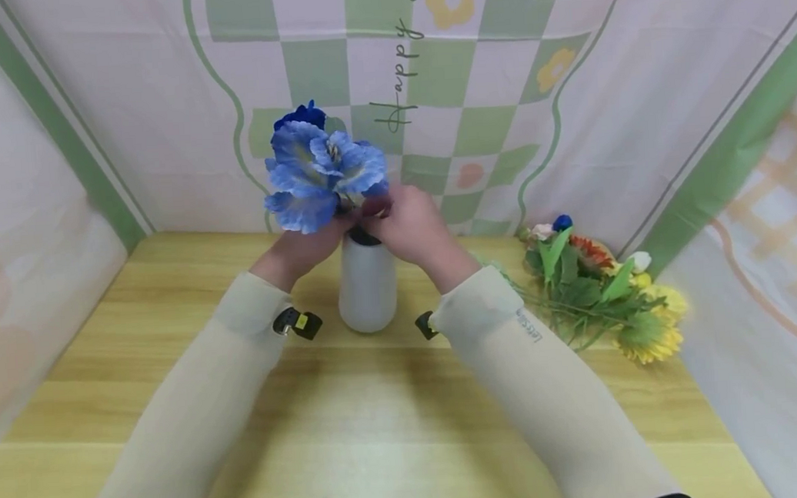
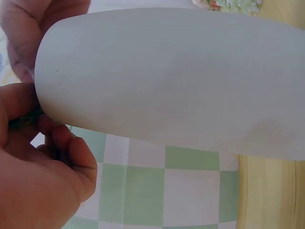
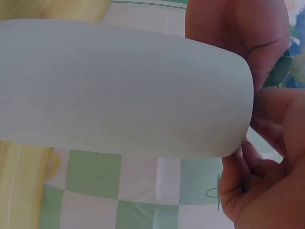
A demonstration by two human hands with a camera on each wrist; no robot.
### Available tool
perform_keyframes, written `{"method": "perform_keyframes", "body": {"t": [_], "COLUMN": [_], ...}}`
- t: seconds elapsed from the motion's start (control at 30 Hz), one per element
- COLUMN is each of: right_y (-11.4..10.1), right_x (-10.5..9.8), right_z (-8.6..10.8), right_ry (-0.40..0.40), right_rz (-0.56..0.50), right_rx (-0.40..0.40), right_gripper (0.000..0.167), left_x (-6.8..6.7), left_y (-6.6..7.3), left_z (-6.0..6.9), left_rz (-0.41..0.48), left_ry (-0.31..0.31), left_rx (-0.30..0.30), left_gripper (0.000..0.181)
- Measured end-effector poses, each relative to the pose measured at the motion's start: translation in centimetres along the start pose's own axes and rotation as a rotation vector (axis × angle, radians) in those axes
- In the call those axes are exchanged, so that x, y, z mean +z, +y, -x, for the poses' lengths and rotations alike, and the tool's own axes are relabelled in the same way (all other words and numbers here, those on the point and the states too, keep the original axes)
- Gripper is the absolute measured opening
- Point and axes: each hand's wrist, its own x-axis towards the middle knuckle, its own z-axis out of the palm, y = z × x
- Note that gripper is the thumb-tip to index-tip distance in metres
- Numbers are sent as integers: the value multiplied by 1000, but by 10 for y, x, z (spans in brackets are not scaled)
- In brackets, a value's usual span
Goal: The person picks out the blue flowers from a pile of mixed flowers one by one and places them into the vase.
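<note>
A white vase [image 1: 368,286] with a dark mouth stands upright on the table, and blue artificial flowers [image 1: 323,169] rise above it. At the mouth, my left hand [image 1: 308,247] pinches a green flower stem [image 2: 28,117]. My right hand [image 1: 413,221] is opposite, with curled fingers around the stems just over the rim. In the right wrist view, the fingers of the right hand [image 3: 267,167] are close against the rim of the vase [image 3: 124,90]; the stem between them is mostly hidden. The blooms lean toward the left.
A bunch of mixed artificial flowers [image 1: 582,290], yellow, orange, white and blue with green leaves, lies at the right of the wooden table [image 1: 356,437]. Behind the table hangs a checkered cloth [image 1: 379,65], with more cloth on both sides.
</note>
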Motion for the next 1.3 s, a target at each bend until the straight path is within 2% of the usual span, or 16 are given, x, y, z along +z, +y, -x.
{"method": "perform_keyframes", "body": {"t": [0.1,0.23,0.3,0.53,0.67,0.77,0.9,1.0,1.13,1.3], "right_y": [-2,-3,-2,0,-1,-3,-4,-2,4,8], "right_x": [1,3,4,5,4,4,4,6,10,13], "right_z": [-1,-1,-2,-2,-3,-3,-2,-2,-2,-4], "right_ry": [2,3,-2,-11,-30,-46,-61,-80,-77,-34], "right_rz": [44,82,81,64,89,130,240,273,169,28], "right_rx": [12,-4,-2,51,46,31,5,7,45,61], "right_gripper": [18,17,16,17,15,17,20,19,16,22], "left_x": [-1,-5,-7,-7,-8,-8,-8,-7,-6,-5], "left_y": [-7,-23,-29,-34,-34,-34,-34,-34,-33,-36], "left_z": [-1,-1,-1,-3,-2,-2,-2,-3,-4,-5], "left_rz": [87,146,108,75,-115,-188,-175,-180,-197,-206], "left_ry": [-27,-9,30,126,182,196,188,211,248,197], "left_rx": [-39,-148,-201,-252,-313,-323,-354,-398,-418,-459], "left_gripper": [14,19,16,22,24,26,29,30,35,38]}}
